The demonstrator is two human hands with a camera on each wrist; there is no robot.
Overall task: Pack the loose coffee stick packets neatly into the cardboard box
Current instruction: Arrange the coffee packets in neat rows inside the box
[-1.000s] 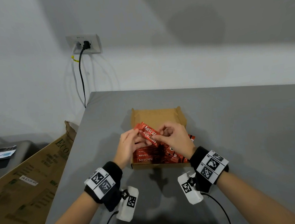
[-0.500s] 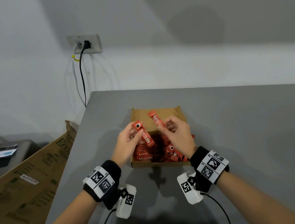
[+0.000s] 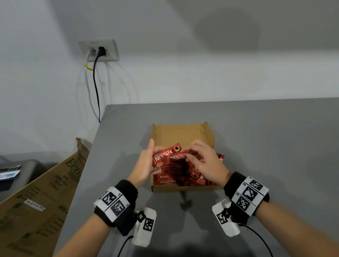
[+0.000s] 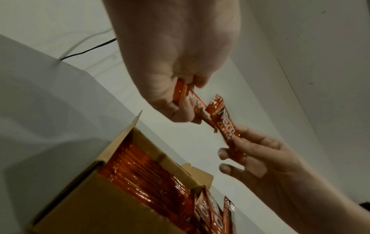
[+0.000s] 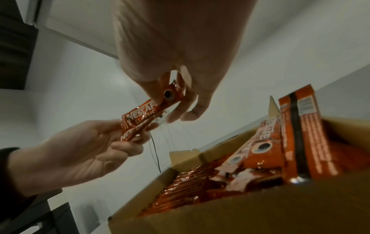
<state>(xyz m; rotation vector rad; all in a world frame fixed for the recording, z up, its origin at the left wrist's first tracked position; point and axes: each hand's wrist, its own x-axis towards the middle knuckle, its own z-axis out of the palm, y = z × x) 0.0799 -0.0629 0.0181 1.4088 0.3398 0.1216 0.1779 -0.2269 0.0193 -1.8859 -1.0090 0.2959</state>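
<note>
My left hand pinches one red packet by its end, thumb and curled fingers round it. My right hand pinches a second packet the same way; the two sticks overlap side by side in the air, just above the box. From the left wrist I see their free ends crossing between the hands. Below them, packets in the box lie flat in a row on the left side, while several on the right stand tilted against the wall. The box sits on a grey table, well apart from its edges.
</note>
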